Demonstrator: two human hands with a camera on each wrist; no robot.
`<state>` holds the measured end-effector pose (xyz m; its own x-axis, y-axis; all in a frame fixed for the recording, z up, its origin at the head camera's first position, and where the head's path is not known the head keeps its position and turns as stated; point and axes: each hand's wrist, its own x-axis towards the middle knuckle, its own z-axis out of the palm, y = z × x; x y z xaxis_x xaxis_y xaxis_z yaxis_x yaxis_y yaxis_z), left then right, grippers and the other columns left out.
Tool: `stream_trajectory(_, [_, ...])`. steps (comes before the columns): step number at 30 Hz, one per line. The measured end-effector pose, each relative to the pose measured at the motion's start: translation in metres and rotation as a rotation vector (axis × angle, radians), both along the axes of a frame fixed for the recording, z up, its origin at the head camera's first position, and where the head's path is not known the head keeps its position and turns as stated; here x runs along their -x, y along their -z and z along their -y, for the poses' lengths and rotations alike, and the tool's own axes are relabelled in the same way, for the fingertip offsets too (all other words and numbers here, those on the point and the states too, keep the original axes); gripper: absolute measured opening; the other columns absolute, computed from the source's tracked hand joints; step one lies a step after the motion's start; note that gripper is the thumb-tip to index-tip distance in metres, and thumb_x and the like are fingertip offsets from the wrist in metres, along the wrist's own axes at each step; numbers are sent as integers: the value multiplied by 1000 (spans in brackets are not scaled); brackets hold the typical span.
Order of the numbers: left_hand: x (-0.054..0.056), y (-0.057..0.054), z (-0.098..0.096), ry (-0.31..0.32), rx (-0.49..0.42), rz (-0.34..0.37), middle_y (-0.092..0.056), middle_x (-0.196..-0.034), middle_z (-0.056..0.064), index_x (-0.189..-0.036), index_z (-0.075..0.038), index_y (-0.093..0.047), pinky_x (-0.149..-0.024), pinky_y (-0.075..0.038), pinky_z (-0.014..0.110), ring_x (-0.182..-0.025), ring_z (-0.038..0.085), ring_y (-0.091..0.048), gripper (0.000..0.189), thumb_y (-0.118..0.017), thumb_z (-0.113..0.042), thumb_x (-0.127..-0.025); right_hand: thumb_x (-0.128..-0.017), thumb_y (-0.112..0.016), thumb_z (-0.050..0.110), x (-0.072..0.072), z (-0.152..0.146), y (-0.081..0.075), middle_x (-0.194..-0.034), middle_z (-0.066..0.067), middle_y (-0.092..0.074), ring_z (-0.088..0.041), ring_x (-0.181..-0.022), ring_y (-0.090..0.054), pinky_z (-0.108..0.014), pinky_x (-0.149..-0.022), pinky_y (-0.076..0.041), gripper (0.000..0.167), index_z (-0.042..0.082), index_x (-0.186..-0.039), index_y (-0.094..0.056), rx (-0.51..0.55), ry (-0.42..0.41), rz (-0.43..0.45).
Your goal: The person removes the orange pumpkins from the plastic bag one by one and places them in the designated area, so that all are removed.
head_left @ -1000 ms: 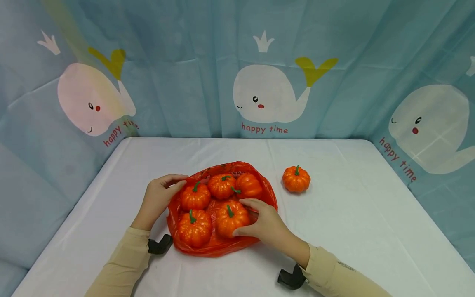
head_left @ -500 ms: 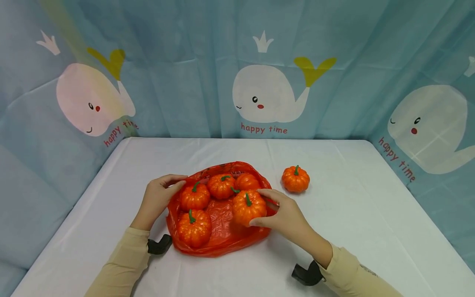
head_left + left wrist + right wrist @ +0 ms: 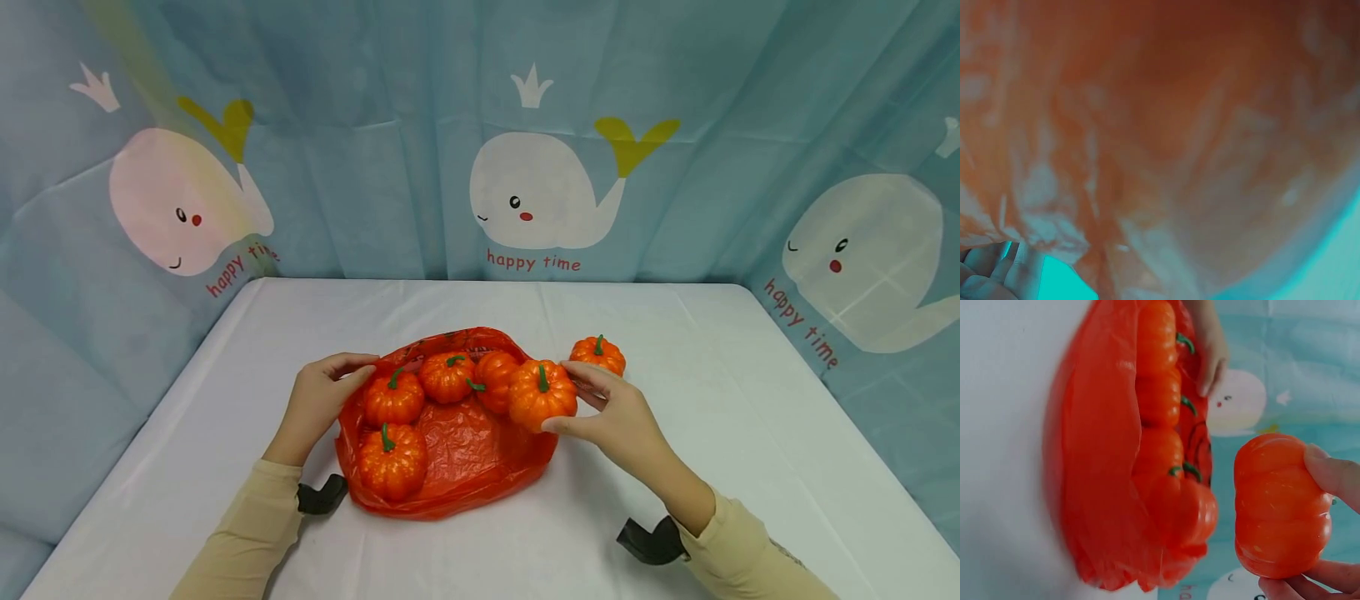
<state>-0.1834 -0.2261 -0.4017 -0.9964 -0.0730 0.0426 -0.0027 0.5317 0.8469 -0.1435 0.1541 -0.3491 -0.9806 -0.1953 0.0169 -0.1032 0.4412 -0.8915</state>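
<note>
An opened red plastic bag [image 3: 480, 467] stands on the white table, its mouth spread wide. Several small orange pumpkins with green stems, one of them the front-left pumpkin [image 3: 393, 462], sit inside it along the left and back. My left hand [image 3: 322, 400] pinches the bag's left rim; in the left wrist view the bag's blurred side [image 3: 1147, 125] covers nearly everything. Between thumb and fingers, my right hand [image 3: 622, 421] grips another pumpkin [image 3: 543, 396] over the bag's right rim. In the right wrist view that held pumpkin [image 3: 1282, 506] is raised clear of the bag.
One more pumpkin [image 3: 597, 354] lies on the table right of the bag, partly behind my right hand. The white tablecloth [image 3: 750, 433] stretches to both sides. A blue curtain [image 3: 375, 167] printed with whales encloses the back and sides.
My right hand has lifted a pumpkin from the bag's front middle and carried it right and back to the right rim. My left hand has stayed at the left rim.
</note>
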Motion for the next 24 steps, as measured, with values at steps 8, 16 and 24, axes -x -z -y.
stream_trajectory(8, [0, 0, 1, 2, -17, 3, -70, -122, 10, -121, -14, -72, -83, -46, 10, -118, 23, -59, 40, -63, -44, -96, -75, -87, 29, 1, -18, -3, -152, -14, -46, -32, -133, -55, -33, -96, -51, 80, 9, -143, -52, 11, 50, 5])
stream_trajectory(16, [0, 1, 2, 1, -10, 2, -70, -124, 10, -121, -15, -72, -83, -46, 9, -119, 23, -59, 41, -64, -45, -95, -76, -87, 31, 4, -37, -3, -152, -13, -46, -33, -137, -50, -30, -96, -50, 81, 6, -144, -51, -38, 110, -24])
stream_trajectory(24, [0, 0, 1, 1, -22, 0, -70, -123, 10, -121, -14, -72, -82, -47, 9, -117, 22, -59, 40, -64, -44, -96, -79, -84, 34, 2, -59, -7, -152, -17, -45, -36, -136, -50, -24, -92, -49, 83, 5, -147, -46, -71, 198, -5])
